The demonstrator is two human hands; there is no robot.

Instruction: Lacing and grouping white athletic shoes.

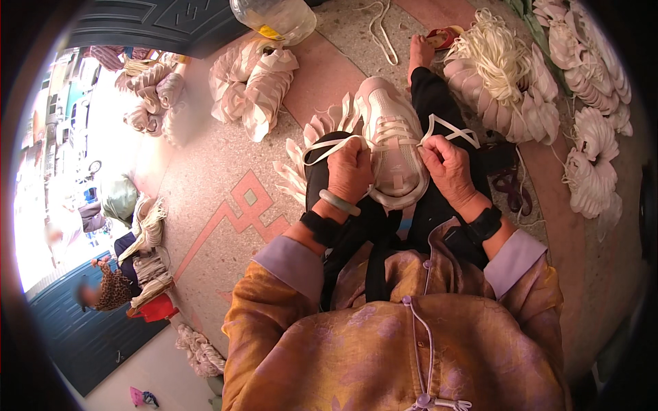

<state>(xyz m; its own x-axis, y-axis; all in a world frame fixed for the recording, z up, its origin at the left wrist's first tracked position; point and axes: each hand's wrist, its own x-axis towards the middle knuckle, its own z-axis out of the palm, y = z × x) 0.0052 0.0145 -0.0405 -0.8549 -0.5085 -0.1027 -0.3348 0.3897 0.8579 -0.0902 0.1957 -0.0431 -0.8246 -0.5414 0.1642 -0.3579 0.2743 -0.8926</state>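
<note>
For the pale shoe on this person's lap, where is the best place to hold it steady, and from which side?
Probably the heel end of the shoe, gripped from the side nearest the person. The toe points away, the rounded heel faces the body, and both the left hand and right hand already sit there pinching the white lace, leaving the top free.

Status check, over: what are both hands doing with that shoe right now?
Left hand and right hand both pinching white lace. Pale pink shoe on lap, partly laced. Nothing in the way.
</note>
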